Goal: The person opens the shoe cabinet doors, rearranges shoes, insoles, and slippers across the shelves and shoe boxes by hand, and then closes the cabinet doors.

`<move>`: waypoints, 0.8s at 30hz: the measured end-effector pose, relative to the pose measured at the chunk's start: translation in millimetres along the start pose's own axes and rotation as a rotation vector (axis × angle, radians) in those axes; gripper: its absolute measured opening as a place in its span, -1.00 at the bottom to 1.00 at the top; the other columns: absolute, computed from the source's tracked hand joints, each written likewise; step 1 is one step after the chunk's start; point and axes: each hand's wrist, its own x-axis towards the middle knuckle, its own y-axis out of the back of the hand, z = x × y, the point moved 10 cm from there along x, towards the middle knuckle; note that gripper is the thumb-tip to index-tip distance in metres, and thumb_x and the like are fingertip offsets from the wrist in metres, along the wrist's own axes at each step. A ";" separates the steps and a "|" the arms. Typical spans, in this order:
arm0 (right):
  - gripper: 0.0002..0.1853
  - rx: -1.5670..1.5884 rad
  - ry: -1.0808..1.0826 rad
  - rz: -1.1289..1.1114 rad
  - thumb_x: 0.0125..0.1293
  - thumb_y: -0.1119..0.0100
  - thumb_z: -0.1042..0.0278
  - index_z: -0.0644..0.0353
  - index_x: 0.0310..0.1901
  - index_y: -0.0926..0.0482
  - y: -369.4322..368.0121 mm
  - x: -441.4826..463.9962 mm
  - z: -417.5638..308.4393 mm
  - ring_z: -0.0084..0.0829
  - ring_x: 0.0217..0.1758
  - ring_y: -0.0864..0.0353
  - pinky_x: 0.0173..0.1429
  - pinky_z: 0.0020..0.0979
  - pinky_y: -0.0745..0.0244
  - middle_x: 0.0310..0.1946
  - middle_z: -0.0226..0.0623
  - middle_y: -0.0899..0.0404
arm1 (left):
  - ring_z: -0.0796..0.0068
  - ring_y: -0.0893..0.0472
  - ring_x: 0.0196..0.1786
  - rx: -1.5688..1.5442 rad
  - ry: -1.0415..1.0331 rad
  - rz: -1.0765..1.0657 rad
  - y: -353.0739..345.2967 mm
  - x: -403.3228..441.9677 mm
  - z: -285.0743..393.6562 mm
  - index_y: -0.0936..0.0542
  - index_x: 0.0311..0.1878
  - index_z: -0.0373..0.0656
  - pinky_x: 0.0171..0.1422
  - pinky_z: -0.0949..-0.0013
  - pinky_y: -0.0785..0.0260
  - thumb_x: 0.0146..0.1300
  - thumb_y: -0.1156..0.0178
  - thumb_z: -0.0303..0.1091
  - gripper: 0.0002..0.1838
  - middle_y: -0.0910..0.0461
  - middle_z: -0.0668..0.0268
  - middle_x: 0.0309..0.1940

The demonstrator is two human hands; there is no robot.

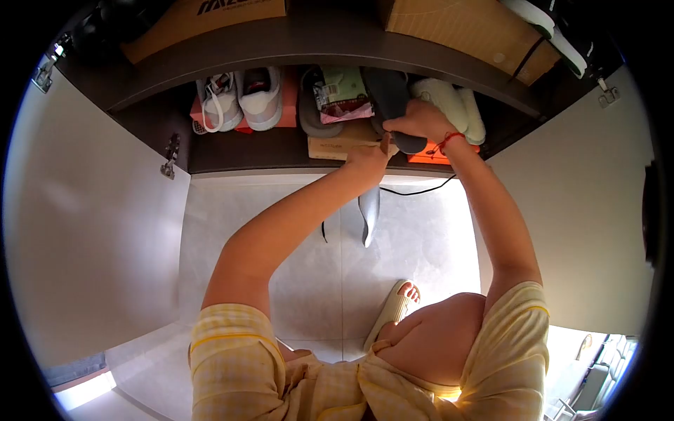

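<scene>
My right hand [421,121], with a red string bracelet at the wrist, is closed round a dark grey slipper [390,91] on the cabinet's lower shelf. Just left of it, my left hand [370,160] is at the front of a brown shoebox [328,146], near the slipper's lower end; what its fingers hold, if anything, is hidden. Another dark slipper [309,112] lies on that box beside a green and pink packet [342,91]. Fluffy cream slippers [444,99] rest on an orange box [430,153] to the right.
White-grey sneakers [260,102] stand on a red box at the shelf's left. Cabinet doors [91,210] [576,210] stand open on both sides. Larger cardboard boxes [470,35] sit on the upper shelf. A grey object [368,216] and a black cable [421,191] show below the shelf.
</scene>
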 end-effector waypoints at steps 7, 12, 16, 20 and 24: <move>-0.31 0.096 -0.027 -0.092 -0.22 -0.25 -0.25 0.40 -0.40 -0.64 -27.9 -5.6 11.2 -0.23 -0.33 -0.63 -0.23 -0.40 -0.47 -0.42 0.01 -0.62 | 0.18 -0.65 -0.27 -0.005 -0.032 0.134 -5.4 14.8 -0.1 -0.34 0.18 -0.38 -0.28 0.16 -0.51 0.21 -0.08 -0.23 -0.46 -0.63 0.13 -0.29; -0.37 0.132 -0.086 -0.201 -0.26 -0.25 -0.22 0.34 -0.44 -0.63 38.2 -48.0 4.4 -0.39 -0.45 -0.46 -0.36 -0.42 -0.35 -0.54 -0.21 -0.52 | 0.13 -0.65 -0.32 -0.203 0.009 0.167 25.8 0.1 -5.0 -0.49 -0.11 -0.38 -0.32 0.18 -0.51 0.17 -0.05 -0.29 -0.66 -0.62 0.07 -0.38; -0.40 -0.003 -0.158 -0.284 -0.28 -0.29 -0.13 0.18 -0.24 -0.60 81.2 -72.4 8.0 -0.55 -0.43 -0.37 -0.45 -0.50 -0.21 -0.46 -0.42 -0.46 | 0.15 -0.64 -0.40 -0.286 -0.099 0.322 64.2 -15.4 -30.6 -0.56 -0.23 -0.39 -0.36 0.22 -0.47 0.17 -0.03 -0.29 -0.69 -0.61 0.03 -0.43; -0.28 0.035 0.014 -0.335 -0.27 -0.37 -0.06 0.29 -0.08 -0.52 66.4 -82.8 -6.8 -0.44 -0.29 -0.48 -0.24 -0.51 -0.33 -0.33 -0.26 -0.54 | 0.16 -0.61 -0.30 -0.660 -0.006 0.269 104.1 -69.3 -113.6 -0.59 -0.35 -0.34 -0.19 0.18 -0.40 0.16 -0.07 -0.20 -0.67 -0.60 -0.02 -0.41; -0.20 0.365 0.146 -0.380 -0.18 -0.42 0.10 0.40 0.10 -0.36 40.2 -85.7 -49.0 -0.46 -0.19 -0.47 -0.14 -0.54 -0.33 -0.27 -0.18 -0.52 | 0.56 -0.45 -0.26 -1.152 0.283 0.247 78.8 -107.6 -210.9 -0.56 -0.32 -0.18 -0.15 0.43 -0.30 0.24 0.05 -0.23 -0.74 -0.49 0.40 -0.38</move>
